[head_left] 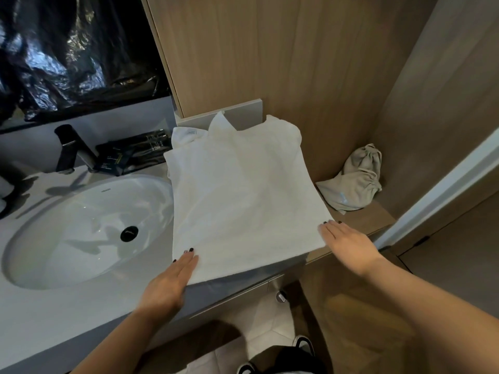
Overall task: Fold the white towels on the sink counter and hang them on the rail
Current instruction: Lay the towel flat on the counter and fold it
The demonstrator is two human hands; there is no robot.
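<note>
A white towel (243, 195) lies spread flat on the sink counter (48, 314), to the right of the basin, its far end rumpled against the wall. A second white towel (186, 136) peeks out from under its far left corner. My left hand (170, 282) rests flat with straight fingers on the towel's near left corner. My right hand (345, 244) lies flat with straight fingers against the towel's near right corner. No rail is in view.
An oval white basin (81, 230) with a black drain sits left of the towel, behind it a dark tap (67, 147) and a black tray of toiletries (129, 155). A grey drawstring bag (356, 179) lies on the wooden shelf at right. Wooden panels rise behind.
</note>
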